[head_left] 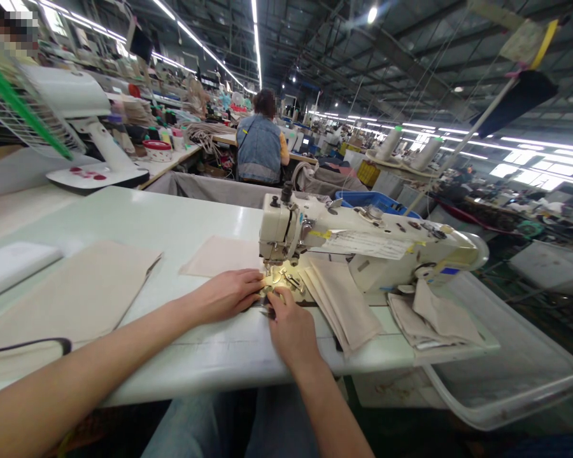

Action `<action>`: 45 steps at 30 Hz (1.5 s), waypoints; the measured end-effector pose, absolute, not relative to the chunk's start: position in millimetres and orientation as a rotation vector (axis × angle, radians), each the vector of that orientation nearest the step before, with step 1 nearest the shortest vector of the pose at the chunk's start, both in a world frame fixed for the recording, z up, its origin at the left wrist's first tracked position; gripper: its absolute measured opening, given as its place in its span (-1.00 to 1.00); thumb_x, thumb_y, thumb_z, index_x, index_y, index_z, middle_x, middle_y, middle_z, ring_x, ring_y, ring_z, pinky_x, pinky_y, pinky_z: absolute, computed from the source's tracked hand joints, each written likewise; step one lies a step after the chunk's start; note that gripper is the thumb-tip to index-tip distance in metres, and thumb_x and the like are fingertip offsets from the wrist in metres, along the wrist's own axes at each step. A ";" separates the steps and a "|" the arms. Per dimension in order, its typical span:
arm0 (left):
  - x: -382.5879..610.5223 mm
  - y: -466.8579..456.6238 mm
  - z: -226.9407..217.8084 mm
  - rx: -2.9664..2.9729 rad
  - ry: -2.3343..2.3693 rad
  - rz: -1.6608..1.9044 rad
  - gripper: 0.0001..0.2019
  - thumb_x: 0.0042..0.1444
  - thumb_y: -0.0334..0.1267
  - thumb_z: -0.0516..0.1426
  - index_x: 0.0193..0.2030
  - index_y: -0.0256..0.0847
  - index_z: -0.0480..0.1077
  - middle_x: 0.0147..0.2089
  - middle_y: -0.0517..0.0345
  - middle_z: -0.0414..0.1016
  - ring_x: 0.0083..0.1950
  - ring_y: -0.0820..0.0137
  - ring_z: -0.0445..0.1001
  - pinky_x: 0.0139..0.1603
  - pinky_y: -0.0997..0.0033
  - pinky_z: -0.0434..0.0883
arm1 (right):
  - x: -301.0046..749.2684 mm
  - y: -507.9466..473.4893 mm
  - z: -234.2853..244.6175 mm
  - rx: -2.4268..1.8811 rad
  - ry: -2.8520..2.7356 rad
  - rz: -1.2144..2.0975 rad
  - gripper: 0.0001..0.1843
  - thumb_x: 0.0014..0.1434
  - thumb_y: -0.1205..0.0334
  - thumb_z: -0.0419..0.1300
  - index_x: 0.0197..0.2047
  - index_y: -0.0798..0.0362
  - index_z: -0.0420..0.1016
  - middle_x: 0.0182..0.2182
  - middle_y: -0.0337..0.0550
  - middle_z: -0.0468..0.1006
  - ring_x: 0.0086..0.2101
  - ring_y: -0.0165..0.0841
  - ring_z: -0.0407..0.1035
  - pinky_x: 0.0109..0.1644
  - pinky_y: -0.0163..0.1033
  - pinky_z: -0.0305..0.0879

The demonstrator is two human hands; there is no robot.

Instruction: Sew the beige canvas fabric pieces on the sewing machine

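Cloth (346, 299) lies beside the sewing machine (310, 222). Left hand (232, 294) rests nearly flat; right hand (291, 327) curls, but I can't tell what's in it.

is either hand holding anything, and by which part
It cannot be told: the left hand and right hand have fingertips close together at the sewing machine, any grip unclear.

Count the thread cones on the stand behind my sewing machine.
2: the left cone and the right cone, side by side on the stand behind the sewing machine. Others may be hidden.
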State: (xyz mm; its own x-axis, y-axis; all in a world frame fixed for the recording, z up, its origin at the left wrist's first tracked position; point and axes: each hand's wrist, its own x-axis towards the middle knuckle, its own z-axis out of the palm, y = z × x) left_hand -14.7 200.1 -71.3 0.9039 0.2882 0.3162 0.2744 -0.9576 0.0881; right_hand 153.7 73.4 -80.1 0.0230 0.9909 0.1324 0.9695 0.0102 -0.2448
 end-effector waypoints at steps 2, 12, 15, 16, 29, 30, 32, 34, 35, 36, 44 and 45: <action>-14.6 200.5 -70.0 3.043 0.464 0.487 -0.70 0.39 -0.23 -0.02 0.01 -0.23 0.51 0.10 -0.12 0.57 0.08 0.23 0.57 0.14 0.23 0.53 | 152.1 70.7 -82.1 -2.042 -2.003 0.109 -0.58 0.36 0.35 0.10 0.24 -0.03 0.45 0.26 -0.08 0.43 -0.15 -0.25 0.58 -0.15 -0.22 0.51; -13.4 211.4 -72.5 2.985 0.451 0.530 -0.70 0.38 -0.23 0.01 0.02 -0.21 0.53 0.11 -0.11 0.58 0.08 0.23 0.57 0.15 0.24 0.52 | 152.3 70.1 -82.6 -2.031 -1.980 0.130 -0.58 0.34 0.35 0.11 0.23 -0.03 0.47 0.25 -0.05 0.44 -0.10 -0.25 0.58 -0.10 -0.23 0.51; -13.0 215.7 -73.5 2.962 0.435 0.553 -0.71 0.38 -0.22 0.01 0.03 -0.17 0.53 0.09 -0.06 0.58 0.09 0.27 0.57 0.18 0.28 0.50 | 152.3 69.8 -82.7 -2.033 -1.979 0.136 -0.55 0.32 0.39 0.10 0.23 -0.03 0.47 0.26 -0.05 0.44 -0.10 -0.25 0.58 -0.10 -0.24 0.51; -12.7 216.9 -73.6 2.961 0.433 0.556 -0.72 0.37 -0.22 0.02 0.03 -0.17 0.53 0.09 -0.05 0.58 0.09 0.27 0.56 0.18 0.29 0.49 | 152.4 69.8 -83.2 -2.033 -1.980 0.136 -0.54 0.31 0.40 0.10 0.24 -0.03 0.46 0.26 -0.05 0.44 -0.10 -0.25 0.58 -0.10 -0.23 0.51; -7.7 219.0 -62.5 3.057 0.558 0.368 -0.67 0.41 -0.21 -0.03 0.10 -0.25 0.48 0.14 -0.10 0.55 0.13 0.21 0.55 0.16 0.23 0.49 | 151.3 69.9 -83.4 -2.032 -1.973 0.165 -0.53 0.29 0.42 0.11 0.23 -0.02 0.48 0.29 -0.11 0.43 -0.07 -0.22 0.58 -0.04 -0.18 0.53; -7.8 219.0 -62.3 3.056 0.558 0.375 -0.68 0.41 -0.21 -0.02 0.10 -0.24 0.49 0.14 -0.09 0.55 0.13 0.22 0.55 0.16 0.24 0.49 | 151.3 70.0 -83.2 -2.032 -1.973 0.169 -0.53 0.29 0.43 0.10 0.23 -0.01 0.47 0.29 -0.11 0.43 -0.07 -0.21 0.58 -0.04 -0.17 0.54; -7.9 219.2 -62.8 3.054 0.554 0.393 -0.68 0.41 -0.21 -0.02 0.09 -0.24 0.49 0.14 -0.08 0.55 0.14 0.22 0.55 0.16 0.24 0.48 | 151.4 70.1 -83.3 -2.029 -1.973 0.171 -0.52 0.29 0.44 0.09 0.24 0.00 0.47 0.29 -0.10 0.42 -0.05 -0.21 0.58 -0.02 -0.16 0.54; -7.8 219.9 -63.7 3.048 0.548 0.414 -0.67 0.42 -0.20 -0.03 0.09 -0.24 0.50 0.14 -0.09 0.56 0.14 0.21 0.54 0.18 0.23 0.48 | 151.5 70.1 -83.6 -2.028 -1.970 0.172 -0.51 0.28 0.45 0.10 0.24 0.00 0.46 0.29 -0.09 0.42 -0.06 -0.21 0.58 -0.02 -0.16 0.53; -7.6 220.3 -64.1 3.040 0.547 0.424 -0.66 0.42 -0.19 -0.03 0.09 -0.24 0.50 0.13 -0.09 0.56 0.14 0.21 0.54 0.18 0.22 0.47 | 151.5 70.0 -83.7 -2.032 -1.967 0.172 -0.50 0.27 0.45 0.10 0.24 0.00 0.47 0.29 -0.10 0.42 -0.07 -0.21 0.58 -0.03 -0.16 0.54; -7.4 220.7 -64.4 3.028 0.549 0.434 -0.66 0.42 -0.18 -0.03 0.10 -0.23 0.50 0.12 -0.09 0.56 0.14 0.21 0.54 0.18 0.22 0.47 | 151.5 70.0 -83.8 -2.035 -1.966 0.172 -0.50 0.26 0.45 0.11 0.23 -0.01 0.47 0.29 -0.11 0.43 -0.07 -0.21 0.59 -0.03 -0.16 0.54; -7.6 220.8 -65.7 2.977 0.583 0.420 -0.65 0.41 -0.17 -0.02 0.13 -0.22 0.49 0.12 -0.10 0.55 0.15 0.18 0.52 0.20 0.16 0.46 | 151.4 70.1 -84.6 -2.033 -1.953 0.155 -0.50 0.24 0.46 0.14 0.22 -0.02 0.49 0.27 -0.09 0.45 -0.08 -0.22 0.59 -0.06 -0.20 0.53; -7.6 220.7 -66.1 2.976 0.587 0.422 -0.64 0.41 -0.17 -0.02 0.14 -0.22 0.49 0.13 -0.10 0.55 0.15 0.18 0.52 0.21 0.16 0.45 | 151.4 70.0 -85.1 -2.030 -1.954 0.149 -0.50 0.24 0.46 0.14 0.21 -0.02 0.49 0.26 -0.08 0.45 -0.08 -0.23 0.59 -0.06 -0.21 0.53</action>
